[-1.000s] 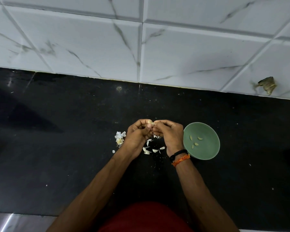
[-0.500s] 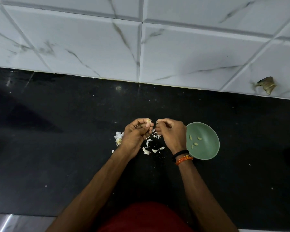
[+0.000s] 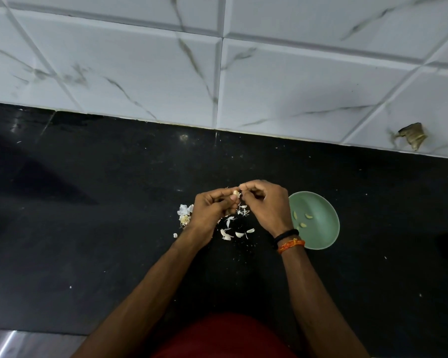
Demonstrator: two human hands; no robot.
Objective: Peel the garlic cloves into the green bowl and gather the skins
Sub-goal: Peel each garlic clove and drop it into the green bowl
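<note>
Head view: at frame centre, a garlic clove [image 3: 235, 193] is pinched by the curled left hand [image 3: 212, 210]; its skin is gripped by the right hand [image 3: 267, 205], fingertips touching, beside the green bowl [image 3: 321, 228].

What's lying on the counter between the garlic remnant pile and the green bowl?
In the head view, loose skins lie scattered on the black counter between the garlic remnant pile and the green bowl, beneath both hands.
</note>
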